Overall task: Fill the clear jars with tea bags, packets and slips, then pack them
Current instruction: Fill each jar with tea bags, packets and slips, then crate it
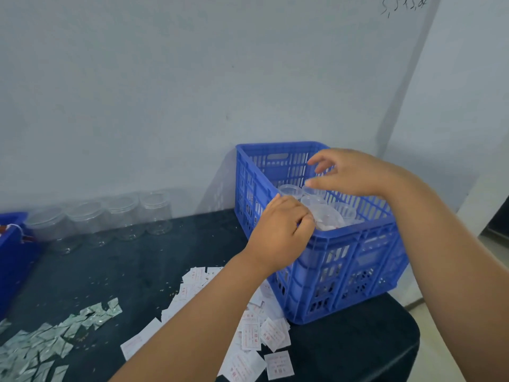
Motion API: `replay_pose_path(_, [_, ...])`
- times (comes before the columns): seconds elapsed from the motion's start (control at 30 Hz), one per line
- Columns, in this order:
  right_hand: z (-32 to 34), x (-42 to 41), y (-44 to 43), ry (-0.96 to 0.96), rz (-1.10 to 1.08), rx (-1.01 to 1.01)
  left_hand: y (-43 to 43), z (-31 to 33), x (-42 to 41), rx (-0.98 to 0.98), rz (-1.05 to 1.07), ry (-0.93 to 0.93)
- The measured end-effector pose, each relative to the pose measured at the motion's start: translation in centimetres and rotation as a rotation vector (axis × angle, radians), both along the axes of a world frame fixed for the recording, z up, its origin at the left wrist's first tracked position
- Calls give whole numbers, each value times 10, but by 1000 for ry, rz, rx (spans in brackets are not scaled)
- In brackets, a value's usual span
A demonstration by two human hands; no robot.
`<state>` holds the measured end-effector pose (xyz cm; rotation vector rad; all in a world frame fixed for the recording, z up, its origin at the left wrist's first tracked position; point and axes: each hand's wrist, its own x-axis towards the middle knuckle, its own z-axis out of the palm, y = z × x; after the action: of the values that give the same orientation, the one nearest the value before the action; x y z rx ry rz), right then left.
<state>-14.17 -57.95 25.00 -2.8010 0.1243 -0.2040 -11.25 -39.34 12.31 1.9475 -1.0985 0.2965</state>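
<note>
Gripping clear jar (pixel 329 216), left hand (pixel 281 230), seemingly white slips (pixel 326 225) inside

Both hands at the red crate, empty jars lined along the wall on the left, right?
Crate is blue, not red, per the head view. Left hand and right hand are at it; empty jars line the wall on the left.

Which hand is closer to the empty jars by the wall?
Left. The left hand grips a jar at the crate's left rim, on the side facing the empty jars. The right hand hovers over the crate, farther from them.
</note>
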Motion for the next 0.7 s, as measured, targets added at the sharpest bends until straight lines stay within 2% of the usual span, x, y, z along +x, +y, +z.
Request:
replay_pose_path(0.13, [5, -17, 39, -380, 97, 165, 18, 12, -12, -83, 103, -68])
replay_pose_path(0.27, [-12, -35, 101, -516, 263, 351, 58, 17, -20, -29, 229, -218])
replay_pose_path(0.4, [-57, -41, 172, -457, 385, 477, 122, -4, -31, 155, 396, -183])
replay_pose_path(0.5, [-112, -33, 223, -356, 445, 545, 182, -40, -40, 183, 527, -107])
replay_pose_path(0.6, [-177, -20, 266, -296, 410, 682, 239, -85, -43, 265, 708, 57])
replay_pose_path(0.7, [-240, -10, 300, -150, 302, 786, 291, -124, -37, 301, 870, 153])
